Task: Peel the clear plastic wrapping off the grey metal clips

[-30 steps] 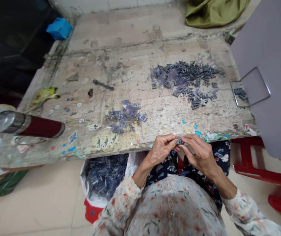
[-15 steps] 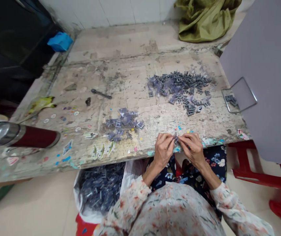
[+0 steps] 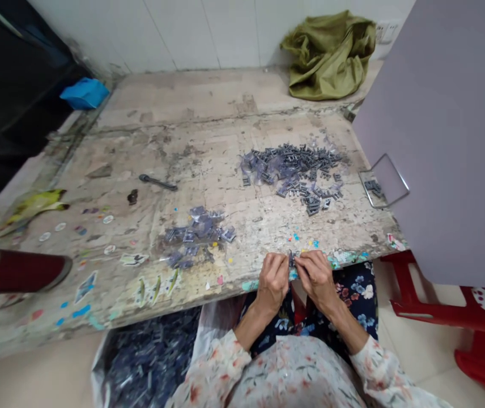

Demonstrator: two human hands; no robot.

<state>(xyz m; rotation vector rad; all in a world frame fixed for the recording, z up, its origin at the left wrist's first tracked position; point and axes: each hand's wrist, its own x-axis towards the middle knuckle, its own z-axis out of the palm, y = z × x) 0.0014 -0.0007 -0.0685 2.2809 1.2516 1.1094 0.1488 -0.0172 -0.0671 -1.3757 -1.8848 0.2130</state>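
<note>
At the table's front edge my left hand (image 3: 273, 279) and my right hand (image 3: 315, 275) meet, fingers pinched around a small grey plastic part (image 3: 291, 258). Fingertips cover most of that part, so its full shape is hidden. Beyond my hands lies a pile of small grey plastic parts (image 3: 302, 160), mixed with clear purplish plastic pieces (image 3: 268, 170). To the left of my hands is a smaller group of clear plastic pieces with grey parts (image 3: 202, 229).
A dark red flask (image 3: 21, 271) lies at the left. A dark grey rod (image 3: 157, 182), a wire frame (image 3: 383, 181) and an olive cloth (image 3: 331, 56) rest on the table (image 3: 208, 141). Below the edge stands a white sack (image 3: 98, 371) of parts. Red stools (image 3: 433, 317) stand at right.
The camera view has shifted, so the table appears lower and further left. Both hands stay together at the edge, still pinching the small part, which now shows slightly more upright.
</note>
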